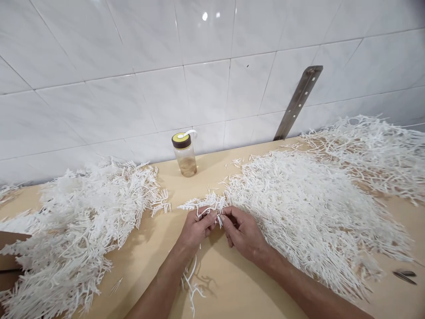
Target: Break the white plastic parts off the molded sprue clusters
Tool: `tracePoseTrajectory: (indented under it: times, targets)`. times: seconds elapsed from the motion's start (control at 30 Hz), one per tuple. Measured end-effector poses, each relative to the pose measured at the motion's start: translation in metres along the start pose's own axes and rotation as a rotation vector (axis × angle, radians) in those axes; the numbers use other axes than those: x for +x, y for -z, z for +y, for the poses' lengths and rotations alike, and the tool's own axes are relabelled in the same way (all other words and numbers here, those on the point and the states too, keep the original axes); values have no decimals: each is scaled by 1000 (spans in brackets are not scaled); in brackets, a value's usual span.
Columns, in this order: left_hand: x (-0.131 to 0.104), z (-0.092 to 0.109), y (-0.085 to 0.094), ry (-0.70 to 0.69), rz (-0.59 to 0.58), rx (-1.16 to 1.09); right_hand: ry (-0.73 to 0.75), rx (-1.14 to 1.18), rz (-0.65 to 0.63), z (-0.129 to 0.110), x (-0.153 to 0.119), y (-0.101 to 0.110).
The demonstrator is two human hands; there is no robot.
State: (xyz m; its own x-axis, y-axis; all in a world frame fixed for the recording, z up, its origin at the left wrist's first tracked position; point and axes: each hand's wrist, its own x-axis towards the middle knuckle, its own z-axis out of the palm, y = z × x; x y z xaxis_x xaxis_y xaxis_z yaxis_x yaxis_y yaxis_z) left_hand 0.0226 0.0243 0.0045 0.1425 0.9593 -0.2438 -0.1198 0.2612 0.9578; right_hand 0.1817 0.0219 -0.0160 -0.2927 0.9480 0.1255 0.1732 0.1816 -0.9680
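Observation:
In the middle of the table, my left hand (198,226) is closed around a white branched plastic sprig (191,283); its thin forked stem hangs down below the wrist. Close against it, my right hand (241,230) pinches a small bunch of white tips (219,220) between thumb and fingers. The exact spot where the fingers grip is partly hidden. Just beyond the hands lies a small cluster of white sprigs (192,203). A large heap of similar white sprigs (305,208) spreads out right beside my right hand.
Another heap of white sprigs (89,217) covers the left side, beside a cardboard box (11,241). A clear bottle (186,160) with a dark and yellow lid stands near the tiled wall (159,102). A slotted metal bar (297,106) leans there. Small scissors-like metal snips (404,276) lie right.

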Motion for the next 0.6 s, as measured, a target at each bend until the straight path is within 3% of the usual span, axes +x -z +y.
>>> tracePoseTrajectory:
  times: [0.27,0.37,0.6]
  targets:
    - [-1,0,0,-64,-44,70,205,-419,201,6,-1,-7]
    - [-5,3,-2,-95,-23,101,118,-386,198,4,-1,-12]
    - [-5,-2,0,-112,-2,120,-162,-42,108,-2,-3,-20]
